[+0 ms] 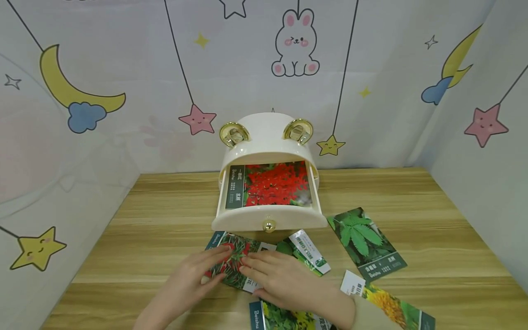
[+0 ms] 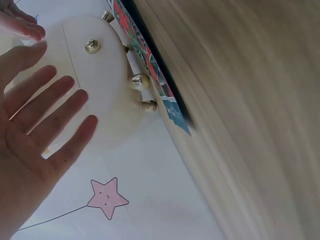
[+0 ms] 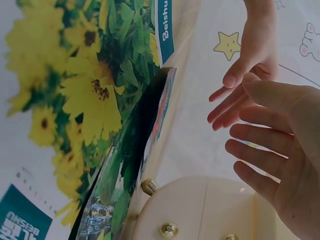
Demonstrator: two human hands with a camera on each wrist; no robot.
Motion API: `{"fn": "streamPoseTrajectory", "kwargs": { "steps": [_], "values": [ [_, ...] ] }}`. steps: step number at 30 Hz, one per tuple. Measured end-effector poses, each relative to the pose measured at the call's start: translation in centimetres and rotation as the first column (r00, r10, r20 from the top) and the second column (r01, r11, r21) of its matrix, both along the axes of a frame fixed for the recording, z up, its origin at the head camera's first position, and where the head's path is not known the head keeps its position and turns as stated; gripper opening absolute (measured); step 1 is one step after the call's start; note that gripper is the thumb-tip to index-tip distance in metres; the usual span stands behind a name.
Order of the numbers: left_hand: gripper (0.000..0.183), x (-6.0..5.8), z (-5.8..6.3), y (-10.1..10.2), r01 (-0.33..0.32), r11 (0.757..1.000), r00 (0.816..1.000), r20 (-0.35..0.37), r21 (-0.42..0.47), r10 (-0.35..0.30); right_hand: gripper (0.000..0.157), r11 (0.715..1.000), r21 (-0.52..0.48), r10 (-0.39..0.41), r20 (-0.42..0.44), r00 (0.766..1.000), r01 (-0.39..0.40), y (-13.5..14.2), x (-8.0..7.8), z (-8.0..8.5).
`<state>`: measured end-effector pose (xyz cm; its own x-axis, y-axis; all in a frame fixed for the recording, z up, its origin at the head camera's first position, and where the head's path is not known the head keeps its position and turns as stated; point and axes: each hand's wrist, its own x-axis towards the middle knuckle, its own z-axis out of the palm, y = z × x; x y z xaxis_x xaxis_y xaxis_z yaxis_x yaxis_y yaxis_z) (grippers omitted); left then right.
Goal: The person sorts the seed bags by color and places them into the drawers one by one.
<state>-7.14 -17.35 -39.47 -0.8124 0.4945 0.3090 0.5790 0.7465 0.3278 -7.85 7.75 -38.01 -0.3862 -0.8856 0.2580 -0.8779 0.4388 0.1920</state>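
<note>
My left hand (image 1: 194, 275) and right hand (image 1: 284, 275) are side by side over a seed packet with red flowers and narrow green leaves (image 1: 236, 276), overlapping it in the head view. Both wrist views show the left hand (image 2: 35, 125) and right hand (image 3: 275, 145) with fingers extended and spread, and nothing gripped. Under my right forearm is a packet with yellow flowers (image 3: 95, 95), partly hidden. Just beyond the right hand, a green packet with a white label (image 1: 307, 250) lies partly covered. Behind the hands, a cream box (image 1: 268, 133) has its drawer (image 1: 243, 221) pulled out.
Inside the drawer lies a red-flower packet (image 1: 276, 183). To the right are a green-leaf packet (image 1: 369, 243) and an orange-yellow flower packet (image 1: 387, 302). The wooden table (image 1: 165, 211) meets a patterned curtain (image 1: 247, 91) at the back.
</note>
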Motion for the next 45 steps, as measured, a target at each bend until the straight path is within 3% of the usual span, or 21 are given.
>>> {"fn": "streamPoseTrajectory", "kwargs": {
  "steps": [9,18,28,45],
  "values": [
    [0.056,-0.1,-0.4,0.0,-0.001,0.984,0.999,-0.048,-0.176,-0.007,0.061,0.997,0.07,-0.012,0.025,1.0,0.01,-0.5,-0.2,-1.0],
    [0.06,-0.2,-0.9,-0.3,-0.012,0.982,0.999,0.031,-0.191,0.018,0.059,0.994,0.108,-0.001,0.041,0.999,-0.004,-1.0,-0.7,-1.9],
    [0.06,-0.8,-1.6,0.0,0.032,0.979,0.991,0.132,-0.201,-0.005,0.06,0.994,0.098,-0.045,0.061,0.997,0.039,-1.5,-0.9,-2.6],
    [0.06,-1.8,-2.1,0.0,0.1,0.963,0.982,0.18,-0.249,-0.056,0.064,0.987,0.114,-0.121,0.047,0.991,0.115,-1.8,-0.9,-3.6]
  ]
}}
